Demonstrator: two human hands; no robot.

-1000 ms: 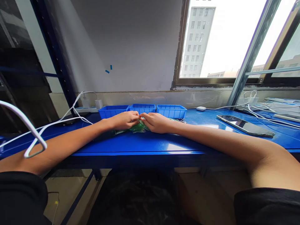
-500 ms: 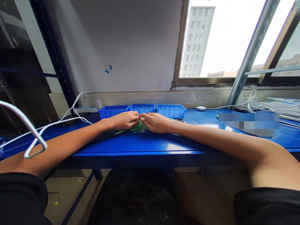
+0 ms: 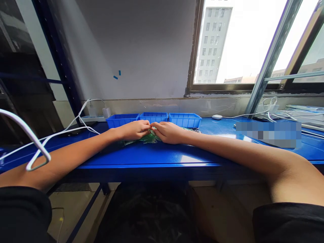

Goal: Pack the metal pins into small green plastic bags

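Observation:
My left hand (image 3: pixel 138 130) and my right hand (image 3: pixel 167 132) meet over the middle of the blue table (image 3: pixel 141 153), fingertips together. Both are closed, the fingers pinched; whatever is between them is too small or hidden to name. Right below the fingers lies crinkled clear plastic with green in it (image 3: pixel 150 137), partly covered by both hands. Small dark metallic pieces (image 3: pixel 196 130) show just past my right wrist. Three blue plastic bins stand in a row behind my hands: a left bin (image 3: pixel 123 119), a middle bin (image 3: pixel 153 117) and a right bin (image 3: pixel 185 120).
White cables (image 3: pixel 76 118) run across the left side, and a thick white loop (image 3: pixel 37 152) hangs before my left forearm. A small white device (image 3: pixel 217 117) with a cord sits right of the bins. A slanted metal post (image 3: pixel 273 57) rises at the right by the window.

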